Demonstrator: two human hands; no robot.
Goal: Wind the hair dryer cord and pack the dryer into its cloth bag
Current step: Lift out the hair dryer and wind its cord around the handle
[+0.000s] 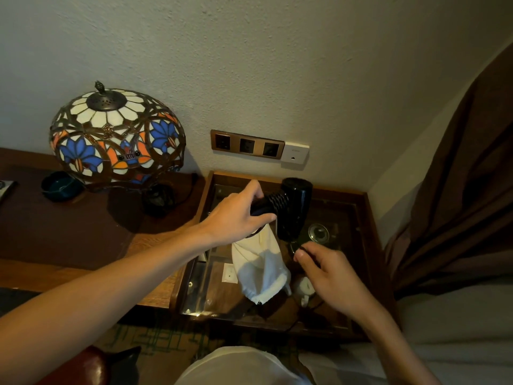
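The black hair dryer point(294, 207) is held up above a glass-topped side table, its barrel pointing down and to the right. My left hand point(236, 215) grips its handle, where the black cord is wound in coils. A white cloth bag point(261, 265) hangs from under my left hand, below the dryer. My right hand point(324, 276) is to the right of the bag and pinches the dark end of the cord point(302, 250) just under the barrel.
The side table point(369, 218) has a raised wooden rim and small items under its glass. A stained-glass lamp point(116, 137) and a dark bowl point(59, 186) stand on the desk at left. Wall sockets point(247, 144) are behind. A brown curtain point(458, 190) hangs at right.
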